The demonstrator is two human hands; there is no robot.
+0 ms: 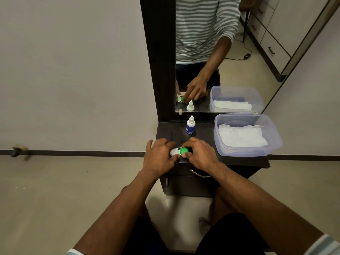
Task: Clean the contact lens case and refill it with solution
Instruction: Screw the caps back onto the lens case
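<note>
Both our hands worked at the dark table's front edge, left hand steadying the case, right hand pinching its green cap.

Contact lens case is sitting flat between both hands, at their fingertips: white cap lying under the left hand's fingers, green cap sitting between the right hand's thumb and fingers. Solution bottle, white with blue label, is standing upright, capped, just beyond the right hand's fingers.
</note>
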